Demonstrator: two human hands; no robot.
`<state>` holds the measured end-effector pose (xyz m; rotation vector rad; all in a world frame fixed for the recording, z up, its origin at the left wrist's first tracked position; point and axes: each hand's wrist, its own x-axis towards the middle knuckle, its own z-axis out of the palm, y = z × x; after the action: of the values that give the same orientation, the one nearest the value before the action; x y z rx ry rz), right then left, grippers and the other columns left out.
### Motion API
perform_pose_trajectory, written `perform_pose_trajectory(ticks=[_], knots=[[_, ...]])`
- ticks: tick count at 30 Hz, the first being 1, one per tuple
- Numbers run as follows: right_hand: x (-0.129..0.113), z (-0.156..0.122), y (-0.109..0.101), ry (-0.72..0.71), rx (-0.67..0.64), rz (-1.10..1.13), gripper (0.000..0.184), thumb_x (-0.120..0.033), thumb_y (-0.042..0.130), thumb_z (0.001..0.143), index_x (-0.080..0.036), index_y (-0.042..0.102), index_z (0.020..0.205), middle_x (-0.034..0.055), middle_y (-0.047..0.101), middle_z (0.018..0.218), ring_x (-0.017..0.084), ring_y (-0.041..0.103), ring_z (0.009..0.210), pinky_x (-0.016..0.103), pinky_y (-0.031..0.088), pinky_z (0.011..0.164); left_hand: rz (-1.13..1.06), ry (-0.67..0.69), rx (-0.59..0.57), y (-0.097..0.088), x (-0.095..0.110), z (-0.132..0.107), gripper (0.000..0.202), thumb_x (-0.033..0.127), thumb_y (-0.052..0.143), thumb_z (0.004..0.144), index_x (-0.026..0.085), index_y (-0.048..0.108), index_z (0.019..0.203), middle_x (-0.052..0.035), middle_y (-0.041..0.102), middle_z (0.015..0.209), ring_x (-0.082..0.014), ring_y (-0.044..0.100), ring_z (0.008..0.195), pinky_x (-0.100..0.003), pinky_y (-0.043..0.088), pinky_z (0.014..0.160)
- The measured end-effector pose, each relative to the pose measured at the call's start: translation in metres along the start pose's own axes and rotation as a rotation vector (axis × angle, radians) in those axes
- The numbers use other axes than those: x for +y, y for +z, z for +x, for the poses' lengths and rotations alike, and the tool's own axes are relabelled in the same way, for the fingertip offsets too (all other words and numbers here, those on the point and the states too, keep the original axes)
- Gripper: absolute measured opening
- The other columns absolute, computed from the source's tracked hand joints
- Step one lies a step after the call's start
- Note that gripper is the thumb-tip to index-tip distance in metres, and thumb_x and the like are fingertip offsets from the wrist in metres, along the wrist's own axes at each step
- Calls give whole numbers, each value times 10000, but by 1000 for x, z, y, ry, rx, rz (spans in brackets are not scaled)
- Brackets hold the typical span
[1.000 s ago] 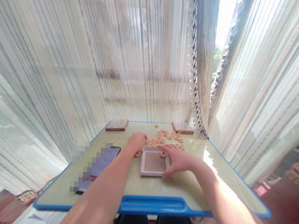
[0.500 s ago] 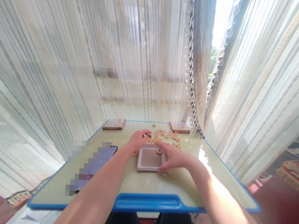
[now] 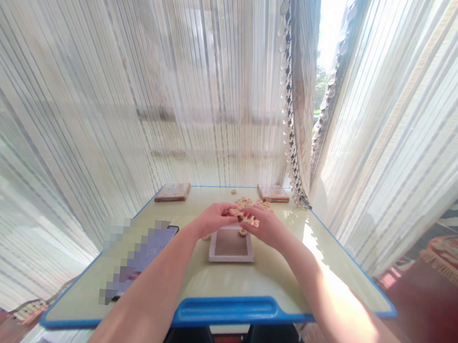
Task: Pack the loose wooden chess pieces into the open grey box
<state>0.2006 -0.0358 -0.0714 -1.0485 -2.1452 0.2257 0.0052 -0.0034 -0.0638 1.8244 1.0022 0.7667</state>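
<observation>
Game pieces (image 3: 246,201): small round wooden discs with marked faces. Most lie loose on the far middle of the desk (image 3: 244,281). One more lies inside the tray (image 3: 230,259) at its far edge, and another just beside the tray's left wall. Judged light, stiff and smooth. Not fragile, but apt to slide on the glossy top or to roll if set down on edge. Best taken by the rim between thumb and forefinger, or several gathered under curled fingers.

Left to right:

- **Phone** (image 3: 147,252): flat on the near left of the desk.
- **Left box** (image 3: 173,192): flat, wooden, at the far left corner.
- **Left hand** (image 3: 213,220): the forearm runs from the near edge toward the centre. The hand is palm down, fingers drawn together and pointing right, tips meeting the other hand above the tray's far edge. The cluster there is very small in view, so I cannot tell whether this hand grips a piece or only touches one.
- **Tray**: at centre, shallow, white-rimmed, with a brown floor.
- **Right hand** (image 3: 266,228): the forearm comes in from the near right, in strong sunlight. The hand is palm down, fingers curled and clenched lightly on a few pieces at the fingertips.
- **Right box** (image 3: 273,193): flat, at the far right corner.
- **Curtains** (image 3: 99,103): hang close around the desk's far and side edges.
</observation>
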Motion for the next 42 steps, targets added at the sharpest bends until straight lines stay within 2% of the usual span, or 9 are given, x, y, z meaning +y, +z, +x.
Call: perform_pose_trajectory(ticks=[5, 11, 14, 17, 19, 27, 33, 37, 42], knots=[[1, 0, 3, 15, -21, -19, 142, -295, 578, 783, -241, 638, 900, 18, 611, 891, 143, 580, 804, 281, 432, 764, -20, 15, -35, 4, 3, -3, 487, 341, 673, 687, 145, 591, 1125, -64, 675, 929, -195, 615, 897, -330, 466, 828], [-1, -1, -1, 1, -28, -42, 154, -284, 628, 734, -232, 641, 878, 14, 598, 872, 142, 558, 784, 263, 415, 720, -66, 32, -92, 9, 9, -7, 399, 320, 661, 692, 161, 631, 1057, -49, 684, 881, -180, 623, 861, -315, 468, 819], [-3, -1, -4, 43, -34, -66, 138, -295, 623, 729, -232, 648, 849, 10, 595, 834, 142, 550, 748, 266, 408, 702, 20, 12, 29, 8, 9, -7, 402, 274, 618, 709, 153, 611, 1092, -68, 675, 963, -175, 616, 874, -310, 476, 808], [-6, -2, -4, 53, -97, -102, 141, -316, 632, 713, -229, 660, 820, 10, 590, 797, 140, 536, 711, 261, 398, 670, 298, 69, 257, 5, 4, -5, 402, 177, 556, 691, 162, 617, 1088, -67, 645, 1065, -181, 599, 895, -317, 469, 828], [-8, -2, -2, 39, -178, -122, 147, -334, 641, 702, -238, 673, 809, 12, 590, 797, 144, 532, 718, 251, 383, 637, 495, 133, 315, 4, -1, -3, 386, 138, 541, 661, 167, 647, 1030, -56, 644, 1063, -194, 581, 939, -319, 443, 882], [-7, -4, 5, 78, -363, -223, 225, -437, 666, 654, -249, 694, 773, 5, 569, 802, 132, 509, 703, 229, 306, 550, 744, 212, 243, 7, -14, 1, 318, 149, 551, 658, 178, 667, 953, -54, 611, 1037, -193, 558, 970, -308, 440, 899], [-5, -2, 2, 107, -249, -235, 210, -380, 527, 810, -248, 683, 858, 25, 588, 858, 140, 524, 761, 243, 346, 628, 830, 240, 231, 3, -15, -1, 391, 160, 547, 701, 171, 615, 1085, -74, 607, 1065, -218, 523, 1021, -349, 406, 939], [-1, 2, 9, 186, -226, -299, 197, -360, 546, 794, -245, 686, 873, 36, 591, 867, 159, 536, 785, 254, 354, 642, 812, 185, 205, 4, -13, -3, 482, 180, 512, 760, 176, 506, 1243, -56, 636, 1059, -205, 520, 1029, -334, 400, 934], [1, 4, 16, 240, -257, -299, 209, -387, 544, 777, -262, 689, 862, 30, 609, 875, 168, 538, 796, 253, 338, 625, 869, 147, 122, 7, -10, 0, 282, 142, 479, 773, 240, 690, 933, 4, 693, 923, -195, 550, 931, -310, 426, 850]])
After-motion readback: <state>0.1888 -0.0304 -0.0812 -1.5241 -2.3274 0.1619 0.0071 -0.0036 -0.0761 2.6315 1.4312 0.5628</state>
